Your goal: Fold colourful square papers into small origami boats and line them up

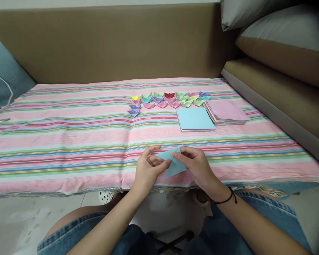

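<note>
Both hands pinch a light blue sheet of paper [172, 163], partly folded into a pointed shape, just above the near edge of the striped cloth [69, 141]. My left hand [149, 171] grips its left side with thumb and fingers closed. My right hand [196, 166] holds the top right edge, fingers curled over it. Farther back lie a stack of light blue square paper [195, 119] and a stack of pink paper [227, 111]. Behind them sit several small folded paper boats [170, 100] in mixed colours, set in rows.
The striped cloth covers a low bed or bench against a brown padded backrest [108, 42]. Brown and grey cushions [281, 53] pile up at the right. A dark pillow [5, 78] lies at the far left. My knees in denim shorts [255, 219] are below the edge.
</note>
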`<action>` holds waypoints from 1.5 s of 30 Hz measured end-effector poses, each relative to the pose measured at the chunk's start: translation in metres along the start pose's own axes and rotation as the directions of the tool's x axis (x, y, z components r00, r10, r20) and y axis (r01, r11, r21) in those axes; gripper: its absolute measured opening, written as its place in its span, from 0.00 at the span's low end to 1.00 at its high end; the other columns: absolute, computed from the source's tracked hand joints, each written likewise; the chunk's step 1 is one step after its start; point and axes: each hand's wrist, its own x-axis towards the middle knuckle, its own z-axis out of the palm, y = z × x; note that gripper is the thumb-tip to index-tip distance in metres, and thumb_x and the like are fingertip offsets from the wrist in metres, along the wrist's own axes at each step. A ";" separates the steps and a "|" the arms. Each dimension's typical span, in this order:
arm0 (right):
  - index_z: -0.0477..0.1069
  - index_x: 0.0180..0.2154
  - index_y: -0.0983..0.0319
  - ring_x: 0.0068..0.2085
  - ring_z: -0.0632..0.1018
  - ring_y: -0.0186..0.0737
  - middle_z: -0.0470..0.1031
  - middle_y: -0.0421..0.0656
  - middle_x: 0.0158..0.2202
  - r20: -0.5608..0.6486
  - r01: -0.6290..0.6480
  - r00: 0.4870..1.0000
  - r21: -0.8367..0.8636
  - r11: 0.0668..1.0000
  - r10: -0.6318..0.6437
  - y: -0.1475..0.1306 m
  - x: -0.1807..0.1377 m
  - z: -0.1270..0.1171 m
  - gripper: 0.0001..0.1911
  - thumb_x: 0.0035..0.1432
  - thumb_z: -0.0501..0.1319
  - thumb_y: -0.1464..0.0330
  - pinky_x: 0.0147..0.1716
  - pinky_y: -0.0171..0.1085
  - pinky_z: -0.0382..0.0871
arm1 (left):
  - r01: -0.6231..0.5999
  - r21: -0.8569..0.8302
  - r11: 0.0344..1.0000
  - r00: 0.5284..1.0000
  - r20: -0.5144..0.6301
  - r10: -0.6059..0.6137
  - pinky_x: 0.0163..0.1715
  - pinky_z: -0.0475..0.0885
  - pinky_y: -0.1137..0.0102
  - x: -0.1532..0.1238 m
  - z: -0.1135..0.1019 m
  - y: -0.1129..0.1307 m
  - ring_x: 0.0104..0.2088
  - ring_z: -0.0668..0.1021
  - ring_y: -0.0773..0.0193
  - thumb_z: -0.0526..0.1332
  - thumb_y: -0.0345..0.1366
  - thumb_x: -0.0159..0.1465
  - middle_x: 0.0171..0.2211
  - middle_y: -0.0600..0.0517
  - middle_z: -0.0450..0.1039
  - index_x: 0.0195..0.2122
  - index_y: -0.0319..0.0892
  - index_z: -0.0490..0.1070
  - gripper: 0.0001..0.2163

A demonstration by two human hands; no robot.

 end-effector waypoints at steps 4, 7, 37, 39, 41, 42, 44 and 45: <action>0.71 0.21 0.63 0.22 0.62 0.31 0.63 0.37 0.19 0.006 -0.027 1.000 0.032 0.999 0.027 -0.002 0.000 0.001 0.14 0.45 0.67 0.59 0.21 0.33 0.55 | -0.010 -0.017 1.000 1.000 0.012 0.010 0.25 0.70 0.74 0.000 0.001 -0.001 0.20 0.75 0.68 0.71 0.34 0.45 0.17 0.59 0.72 0.42 0.42 0.62 0.25; 0.71 0.21 0.63 0.22 0.61 0.31 0.62 0.37 0.19 0.003 -0.043 0.999 0.033 0.999 0.043 -0.001 0.001 0.000 0.13 0.45 0.67 0.60 0.20 0.33 0.54 | -0.014 -0.027 1.000 0.999 0.040 0.016 0.27 0.71 0.73 -0.001 0.001 0.001 0.20 0.76 0.68 0.70 0.33 0.47 0.17 0.60 0.72 0.42 0.43 0.60 0.24; 0.68 0.19 0.63 0.21 0.59 0.28 0.58 0.35 0.18 0.004 0.015 1.000 -0.041 0.999 -0.015 -0.005 0.007 -0.011 0.13 0.44 0.68 0.63 0.19 0.32 0.51 | -0.036 -0.064 0.997 0.979 0.198 0.048 0.39 0.74 0.63 0.005 -0.021 0.019 0.30 0.80 0.62 0.67 0.34 0.52 0.23 0.55 0.76 0.42 0.42 0.61 0.19; 0.67 0.18 0.63 0.21 0.58 0.29 0.57 0.35 0.18 -0.002 0.017 1.000 -0.057 0.998 -0.017 -0.004 0.007 -0.012 0.14 0.44 0.68 0.62 0.19 0.32 0.51 | -0.030 -0.046 0.999 0.978 0.203 0.038 0.39 0.74 0.64 0.005 -0.021 0.019 0.31 0.80 0.61 0.66 0.35 0.53 0.24 0.55 0.76 0.44 0.43 0.61 0.19; 0.66 0.17 0.63 0.21 0.58 0.29 0.56 0.35 0.18 -0.016 0.021 1.000 -0.075 0.997 -0.023 -0.003 0.008 -0.012 0.15 0.44 0.67 0.62 0.19 0.32 0.51 | -0.014 -0.026 1.000 0.980 0.200 0.019 0.39 0.74 0.63 0.005 -0.021 0.018 0.34 0.80 0.59 0.63 0.37 0.56 0.24 0.55 0.75 0.46 0.43 0.61 0.18; 0.66 0.17 0.63 0.21 0.57 0.29 0.56 0.35 0.18 -0.018 0.021 1.000 -0.082 0.996 -0.023 -0.003 0.008 -0.012 0.15 0.44 0.67 0.62 0.19 0.32 0.51 | -0.002 -0.017 1.000 0.980 0.201 0.005 0.39 0.74 0.63 0.004 -0.020 0.018 0.35 0.80 0.59 0.62 0.38 0.57 0.25 0.55 0.75 0.47 0.44 0.61 0.18; 0.67 0.18 0.63 0.21 0.58 0.29 0.57 0.36 0.18 -0.003 0.013 1.000 -0.087 0.996 -0.014 -0.001 0.007 -0.011 0.15 0.45 0.67 0.62 0.19 0.32 0.51 | 0.019 0.004 1.000 0.979 0.203 -0.019 0.37 0.75 0.63 0.003 -0.017 0.016 0.35 0.80 0.59 0.62 0.39 0.57 0.27 0.54 0.75 0.48 0.44 0.61 0.19; 0.68 0.19 0.63 0.21 0.59 0.29 0.58 0.36 0.18 0.012 0.005 1.000 -0.084 0.996 -0.004 -0.001 0.006 -0.010 0.14 0.45 0.67 0.62 0.19 0.32 0.51 | 0.023 0.022 0.999 0.979 0.203 -0.027 0.36 0.75 0.64 0.002 -0.014 0.015 0.34 0.80 0.60 0.64 0.39 0.55 0.27 0.54 0.74 0.48 0.44 0.60 0.21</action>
